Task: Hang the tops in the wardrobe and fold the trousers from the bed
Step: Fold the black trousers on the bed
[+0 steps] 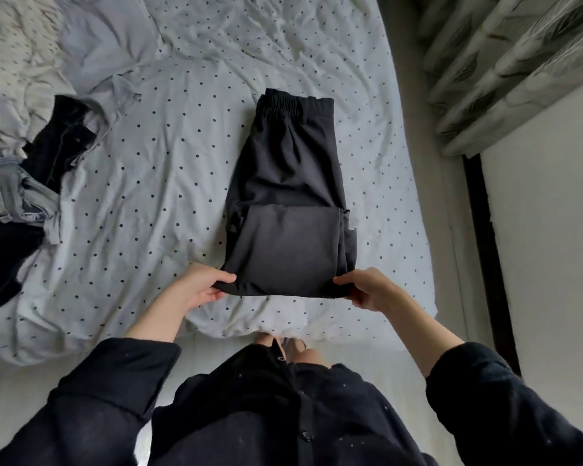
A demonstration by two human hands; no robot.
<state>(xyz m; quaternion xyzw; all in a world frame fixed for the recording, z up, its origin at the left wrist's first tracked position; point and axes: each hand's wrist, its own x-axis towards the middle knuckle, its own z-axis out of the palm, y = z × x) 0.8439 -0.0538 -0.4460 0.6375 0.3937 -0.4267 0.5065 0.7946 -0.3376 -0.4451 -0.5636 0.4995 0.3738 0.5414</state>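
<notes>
A person's left hand [198, 286] and right hand [371, 289] each pinch a near corner of half-folded black elastic-waisted trousers [288, 196] on a dotted pale-grey bed [155, 183].

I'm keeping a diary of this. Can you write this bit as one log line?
step: folding black trousers | left hand: pinches near corner | right hand: pinches other corner | waiting: clothes pile

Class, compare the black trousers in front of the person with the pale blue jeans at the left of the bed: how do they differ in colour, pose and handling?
The black trousers are dark; the pale blue jeans are light. The trousers lie flat and partly folded; the jeans sit crumpled among other clothes. The left hand and right hand pinch the trousers' near corners; nothing touches the jeans. Both rest on the dotted sheet.
</notes>
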